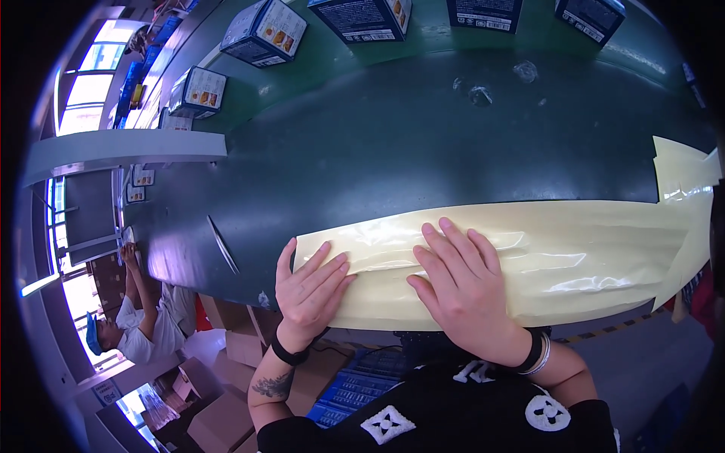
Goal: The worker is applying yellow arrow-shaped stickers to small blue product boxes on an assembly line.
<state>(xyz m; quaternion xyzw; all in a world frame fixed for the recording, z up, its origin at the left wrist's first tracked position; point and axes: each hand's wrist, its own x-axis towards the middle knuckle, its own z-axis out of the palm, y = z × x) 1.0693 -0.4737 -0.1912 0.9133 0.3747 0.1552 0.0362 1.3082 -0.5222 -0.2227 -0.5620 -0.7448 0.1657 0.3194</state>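
A long, pale yellow, glossy sheet of thin material (604,241) lay across the dark green, smooth surface (340,143), directly in front of the person; its near edge reached to the body side, and whether it hung over the border of the surface could not be told. The bare left hand (306,294) rested palm down at the left end of the sheet; the bare right hand (461,294) lay palm down nearer to the middle of the sheet; the grip of both was wide, with fingers extended and spread, and neither closed around anything. This flat touch, in my judgement, served to keep the light sheet from sliding, and to press its wrinkles down; the distance between the hands probably shared the pressure.

To the left of the sheet, apart from it, lay thin, pointed metal tweezers (222,243); perhaps they were put there to be reachable without disturbing the sheet. Beyond the sheet, at the far side, stood dark blue and white cardboard boxes (264,32); this seemingly left working room near the sheet.
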